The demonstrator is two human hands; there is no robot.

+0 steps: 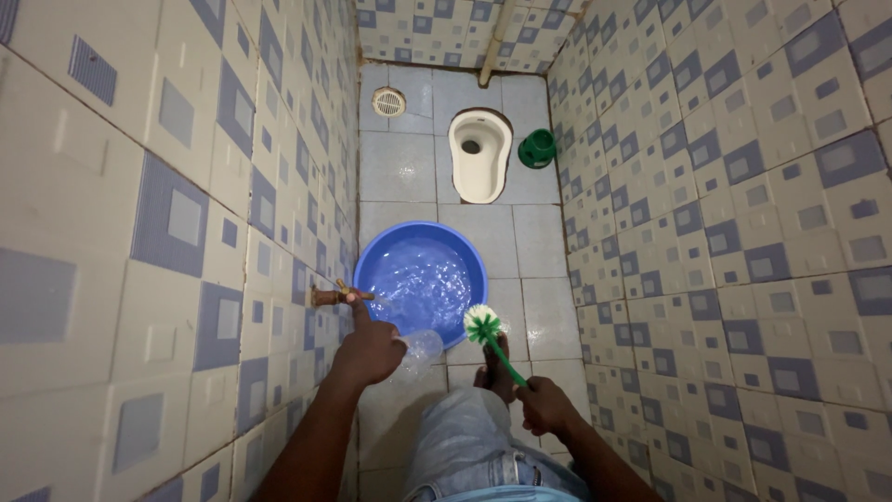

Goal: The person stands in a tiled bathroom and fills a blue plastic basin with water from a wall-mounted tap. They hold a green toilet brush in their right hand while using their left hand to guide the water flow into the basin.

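Brush (483, 325) in right hand (546, 406); left hand (369, 351) seemingly holds bottle (420, 351).

Glossy plastic basin (420, 276), glazed wall tiles (743, 186), seemingly brass tap (336, 297).

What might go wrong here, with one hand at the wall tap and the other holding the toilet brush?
The round blue plastic basin looks nearly full; it may overflow if the brass wall tap under the left hand runs on. The tiled floor could turn slippery. The green-handled toilet brush in the right hand may drip.
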